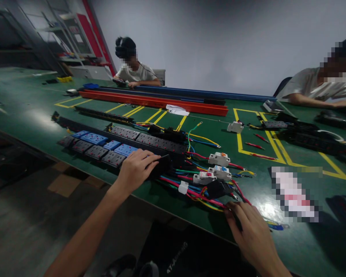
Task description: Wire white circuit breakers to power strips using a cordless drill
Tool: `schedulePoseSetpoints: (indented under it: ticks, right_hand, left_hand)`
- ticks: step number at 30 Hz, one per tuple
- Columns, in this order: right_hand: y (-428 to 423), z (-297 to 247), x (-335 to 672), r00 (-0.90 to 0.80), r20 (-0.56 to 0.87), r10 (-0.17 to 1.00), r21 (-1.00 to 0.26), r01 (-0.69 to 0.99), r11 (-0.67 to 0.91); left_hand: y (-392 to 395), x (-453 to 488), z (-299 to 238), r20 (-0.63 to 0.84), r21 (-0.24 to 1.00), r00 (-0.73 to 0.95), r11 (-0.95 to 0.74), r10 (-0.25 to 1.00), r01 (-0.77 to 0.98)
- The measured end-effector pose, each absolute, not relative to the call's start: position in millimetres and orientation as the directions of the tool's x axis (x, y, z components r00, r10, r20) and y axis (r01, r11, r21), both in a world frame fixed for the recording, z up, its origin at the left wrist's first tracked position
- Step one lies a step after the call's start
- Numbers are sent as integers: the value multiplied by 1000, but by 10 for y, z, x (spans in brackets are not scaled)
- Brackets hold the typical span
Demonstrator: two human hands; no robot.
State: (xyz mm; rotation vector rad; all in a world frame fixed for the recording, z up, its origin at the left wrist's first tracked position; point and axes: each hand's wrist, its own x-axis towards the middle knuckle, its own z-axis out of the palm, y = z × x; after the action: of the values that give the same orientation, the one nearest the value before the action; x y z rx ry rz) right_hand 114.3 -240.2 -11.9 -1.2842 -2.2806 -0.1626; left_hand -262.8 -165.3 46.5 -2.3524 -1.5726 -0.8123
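My left hand [137, 167] is closed on a black block [163, 166] at the near end of a row of black and blue power sockets [96, 150]. Colored wires [196, 194], red, blue and yellow-green, run rightward from there along the table's front edge. Around these wires, at their right part, my right hand [249, 223] has its fingers curled; its fingertips are partly hidden. Between the hands lie a white tag [183, 187] and a black box-shaped part [219, 189]. White circuit breakers [204, 177] wired in red sit just behind. A second socket row [161, 142] lies alongside, farther back.
Long orange [152, 103] and blue rails [204, 92] lie across the green table [256, 184]. Red pens [255, 146] and another breaker [235, 127] rest at the right, near more black strips [308, 142]. Two people sit on the far side.
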Motion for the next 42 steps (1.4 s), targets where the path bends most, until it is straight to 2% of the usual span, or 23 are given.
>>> schedulePoseSetpoints:
  ticks: [3, 6, 10, 14, 21, 24, 29, 32, 35, 39, 42]
  right_hand:
    - [-2405, -116, 1136, -421, 487, 765, -131, 831, 540]
    - [-2401, -116, 1130, -423, 497, 757, -119, 831, 543]
    - [-2393, -107, 1121, -424, 501, 754, -112, 832, 543]
    - [-2394, -100, 1127, -432, 497, 753, -116, 826, 551]
    - [-2395, -136, 1154, -427, 499, 754, -126, 825, 551]
    - [-2389, -138, 1148, -426, 507, 749, -127, 823, 554]
    - [-2413, -86, 1141, -423, 582, 695, -103, 809, 579]
    - [-2447, -3, 1116, -405, 647, 646, -56, 820, 570]
    - [-2507, 95, 1063, -372, 652, 661, -35, 855, 517]
    - [-2655, 145, 978, -281, 630, 724, -131, 880, 456]
    - [-2774, 91, 933, -207, 561, 802, -216, 898, 383]
  left_hand:
    - [-1596, -2607, 391, 547, 214, 238, -409, 803, 887]
    - [-1616, -2661, 321, 548, 236, 260, -446, 795, 864]
    - [-1737, -2767, 267, 456, 198, 355, -482, 816, 854]
    - [-1917, -2847, 197, 348, 109, 423, -484, 837, 868]
    - [-1995, -2925, 86, 329, 70, 432, -477, 840, 876]
    - [-1968, -2942, 37, 332, 86, 387, -436, 860, 896]
    - [-1978, -3147, -108, 411, 156, 148, -229, 900, 961]
    - [-2000, -3297, -144, 349, 180, 142, -215, 926, 960]
    - [-2010, -3371, -135, 310, 182, 154, -218, 938, 959]
    - [-2025, -3349, -152, 369, 194, 100, -182, 924, 964]
    - [-2076, -3251, -188, 418, 214, 51, -153, 907, 965]
